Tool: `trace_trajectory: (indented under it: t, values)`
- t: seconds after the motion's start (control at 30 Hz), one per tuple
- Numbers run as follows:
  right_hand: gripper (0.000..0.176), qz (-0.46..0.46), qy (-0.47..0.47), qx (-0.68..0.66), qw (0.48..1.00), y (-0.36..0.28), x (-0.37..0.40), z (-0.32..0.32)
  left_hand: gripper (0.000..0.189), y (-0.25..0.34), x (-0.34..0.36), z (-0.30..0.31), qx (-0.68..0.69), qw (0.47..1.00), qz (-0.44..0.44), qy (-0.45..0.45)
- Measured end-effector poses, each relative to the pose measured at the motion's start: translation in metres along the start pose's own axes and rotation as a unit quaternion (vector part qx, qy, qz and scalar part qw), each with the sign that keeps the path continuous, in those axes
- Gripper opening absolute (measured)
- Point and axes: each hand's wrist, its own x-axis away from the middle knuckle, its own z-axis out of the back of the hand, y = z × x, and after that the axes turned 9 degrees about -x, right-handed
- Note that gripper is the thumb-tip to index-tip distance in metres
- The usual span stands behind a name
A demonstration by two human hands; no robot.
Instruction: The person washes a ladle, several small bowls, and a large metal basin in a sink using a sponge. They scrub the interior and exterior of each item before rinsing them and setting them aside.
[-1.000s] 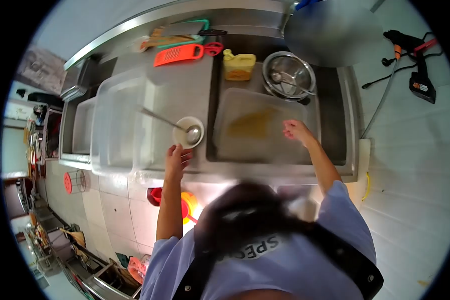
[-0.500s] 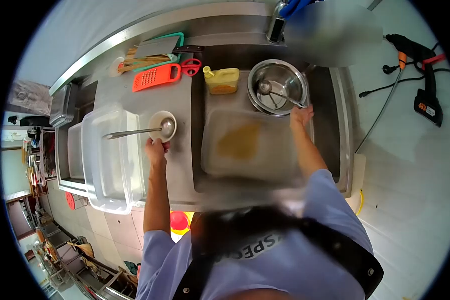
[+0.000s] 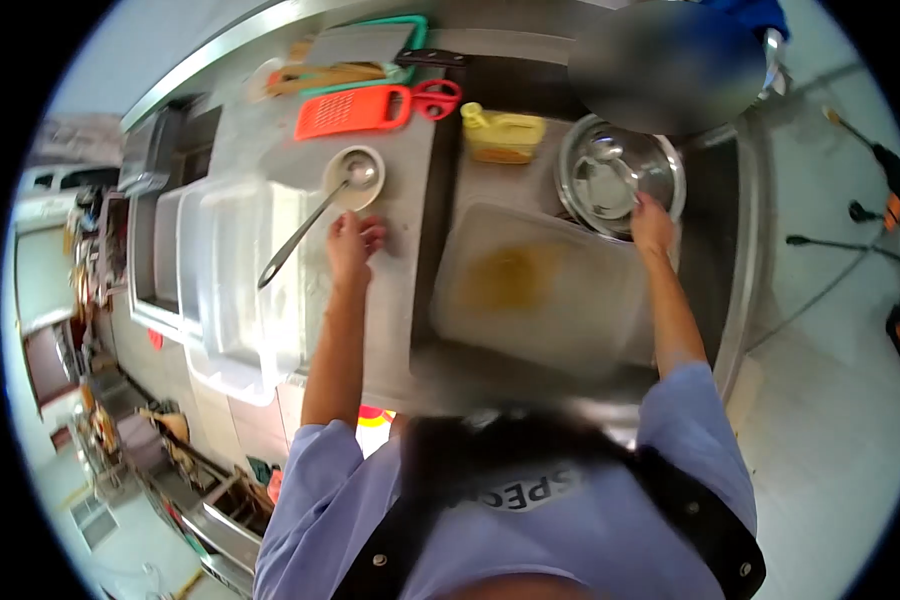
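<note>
A small white bowl point(image 3: 366, 197) sits on the steel counter with a ladle point(image 3: 296, 244) resting in it, the handle sticking out toward me. Just below the bowl is my left hand point(image 3: 354, 246), fingers loosely curled and apart, with nothing in them that I can see. On the right, my right hand point(image 3: 654, 230) grips the handle end of a second ladle point(image 3: 606, 149), whose head lies inside a shiny steel bowl point(image 3: 571, 182). Below that bowl, in the sink, a translucent plastic tub point(image 3: 590, 290) shows a yellow-brown patch.
A yellow jug point(image 3: 505, 137) stands beside the steel bowl. Behind the white bowl lie an orange grater point(image 3: 355, 112), red scissors point(image 3: 437, 99) and a knife point(image 3: 430, 58) by a green-edged board point(image 3: 417, 40). Clear plastic bins point(image 3: 235, 285) are at left. A blurred round shape point(image 3: 667, 65) covers the top right.
My left hand has let go of the white bowl, and the ladle in it has swung its handle toward me. My right hand still holds its ladle. The whole view has shifted.
</note>
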Motion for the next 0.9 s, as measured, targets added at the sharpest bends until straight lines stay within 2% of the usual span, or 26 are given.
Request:
trace_trajectory:
  t: [0.03, 0.07, 0.1, 0.13, 0.17, 0.23, 0.3, 0.37, 0.4, 0.47, 0.57, 0.6, 0.67, 0.7, 0.73, 0.77, 0.8, 0.83, 0.9]
  values:
    - [0.028, 0.02, 0.042, -0.045, 0.998, -0.002, 0.009, 0.006, 0.035, -0.002, 0.016, -0.008, -0.025, 0.998, -0.027, 0.052]
    - [0.028, 0.028, 0.049, -0.094, 0.994, -0.013, 0.025, 0.018, 0.034, -0.007, 0.029, -0.009, -0.102, 0.986, -0.116, 0.065]
    - [0.027, 0.033, 0.059, -0.141, 0.988, -0.021, 0.044, 0.029, 0.034, -0.004, 0.035, -0.006, -0.248, 0.923, -0.269, 0.119]
    - [0.027, 0.051, 0.063, -0.171, 0.982, -0.025, 0.063, 0.03, 0.035, 0.003, 0.04, -0.002, -0.384, 0.813, -0.407, 0.162]
    - [0.027, 0.068, 0.067, -0.199, 0.975, -0.029, 0.082, 0.03, 0.032, 0.02, 0.047, 0.0, -0.479, 0.718, -0.45, 0.232]
    - [0.026, 0.093, 0.005, -0.238, 0.967, -0.032, 0.116, 0.023, 0.027, 0.06, 0.05, 0.004, -0.63, 0.479, -0.5, 0.351]
    - [0.024, 0.121, -0.077, -0.214, 0.966, -0.025, 0.143, 0.004, 0.023, 0.054, 0.016, 0.027, -0.717, 0.481, -0.422, 0.275]
    - [0.023, 0.166, -0.122, -0.158, 0.966, -0.007, 0.163, -0.021, 0.019, 0.057, -0.012, 0.044, -0.809, 0.536, -0.205, 0.124]
    - [0.022, 0.129, -0.166, -0.107, 0.972, 0.004, 0.174, -0.032, 0.017, 0.056, -0.016, 0.052, -0.786, 0.579, -0.197, 0.089]
    - [0.022, 0.059, -0.25, -0.011, 0.966, 0.019, 0.179, -0.05, 0.019, 0.057, 0.0, 0.055, -0.784, 0.566, -0.221, 0.123]
    - [0.027, -0.001, -0.369, 0.171, 0.913, 0.007, 0.172, -0.045, 0.025, 0.063, 0.065, 0.046, -0.679, 0.667, -0.258, 0.167]
    - [0.029, 0.036, -0.338, 0.145, 0.929, 0.002, 0.172, -0.054, 0.026, 0.061, 0.087, 0.039, -0.654, 0.693, -0.252, 0.17]
    - [0.034, 0.113, -0.271, 0.093, 0.951, -0.011, 0.166, -0.079, 0.026, 0.025, 0.108, 0.033, -0.446, 0.845, -0.296, -0.002]
    - [0.037, 0.145, -0.299, 0.055, 0.942, -0.034, 0.158, -0.087, 0.025, 0.007, 0.118, 0.029, -0.437, 0.872, -0.2, -0.088]
    - [0.04, 0.176, -0.325, 0.016, 0.929, -0.059, 0.149, -0.096, 0.03, 0.002, 0.143, 0.009, -0.308, 0.921, -0.138, -0.196]
    - [0.041, 0.203, -0.305, -0.014, 0.93, -0.074, 0.142, -0.115, 0.029, -0.008, 0.156, -0.005, -0.225, 0.939, 0.021, -0.259]
    - [0.042, 0.228, -0.287, -0.043, 0.929, -0.085, 0.143, -0.135, 0.029, -0.028, 0.159, -0.014, -0.159, 0.941, 0.094, -0.283]
    - [0.041, 0.226, -0.309, 0.01, 0.924, -0.093, 0.151, -0.154, 0.031, -0.045, 0.156, -0.017, -0.109, 0.921, 0.124, -0.353]
    - [0.039, 0.219, -0.349, 0.119, 0.903, -0.106, 0.163, -0.178, 0.033, -0.056, 0.156, -0.031, -0.072, 0.914, 0.15, -0.371]
